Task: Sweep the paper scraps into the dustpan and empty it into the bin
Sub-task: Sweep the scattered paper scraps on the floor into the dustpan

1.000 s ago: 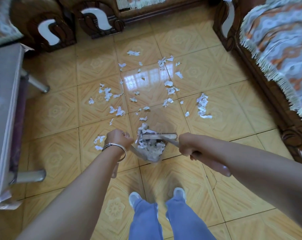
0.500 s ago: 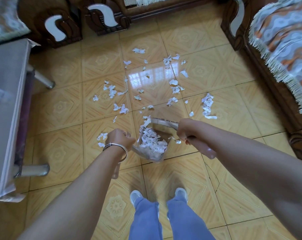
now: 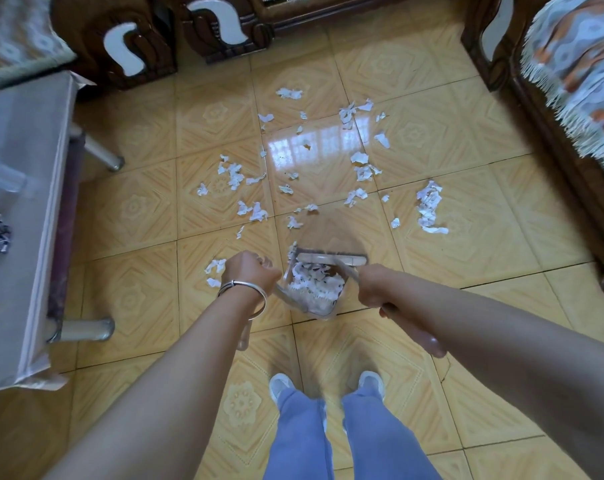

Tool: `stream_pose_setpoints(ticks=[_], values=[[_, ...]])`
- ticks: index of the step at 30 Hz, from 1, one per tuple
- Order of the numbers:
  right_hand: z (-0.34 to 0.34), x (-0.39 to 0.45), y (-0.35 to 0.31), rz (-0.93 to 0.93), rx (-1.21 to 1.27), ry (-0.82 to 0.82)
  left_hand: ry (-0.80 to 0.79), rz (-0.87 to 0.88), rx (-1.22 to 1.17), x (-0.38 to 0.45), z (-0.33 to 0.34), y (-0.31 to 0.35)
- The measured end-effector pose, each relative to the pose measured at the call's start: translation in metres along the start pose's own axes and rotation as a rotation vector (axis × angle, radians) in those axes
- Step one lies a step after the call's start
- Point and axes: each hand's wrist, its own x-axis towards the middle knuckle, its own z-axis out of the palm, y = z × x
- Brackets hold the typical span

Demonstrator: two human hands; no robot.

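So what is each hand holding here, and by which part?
The left hand holds the clear dustpan by its handle. The right hand grips the brush by its handle, head at the pan's mouth.

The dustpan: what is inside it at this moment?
The clear dustpan holds a heap of white paper scraps, with the brush head across its open front edge. The left hand holds its handle. Anything below the heap is covered.

No readable text anywhere
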Motion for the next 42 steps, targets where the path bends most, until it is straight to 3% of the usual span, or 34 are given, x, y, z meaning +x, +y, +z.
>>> stream_pose_setpoints(ticks=[5, 13, 23, 37, 42], values=[[0.000, -0.029, 0.011, 0.030, -0.158, -0.077, 0.014, 0.025, -0.087, -0.010, 0.000, 0.007], [0.010, -0.061, 0.034, 0.065, 0.087, 0.032, 0.027, 0.021, -0.105, -0.031, -0.004, 0.006], [-0.025, -0.077, 0.049, 0.055, 0.311, 0.183, 0.043, 0.008, -0.230, -0.056, -0.024, 0.007], [-0.028, -0.051, 0.062, 0.152, 0.569, 0.199, 0.073, 0.055, -0.235, -0.060, -0.053, -0.002], [-0.018, -0.039, 0.056, 0.191, 0.530, 0.205, 0.098, 0.042, -0.279, -0.050, -0.074, -0.014]])
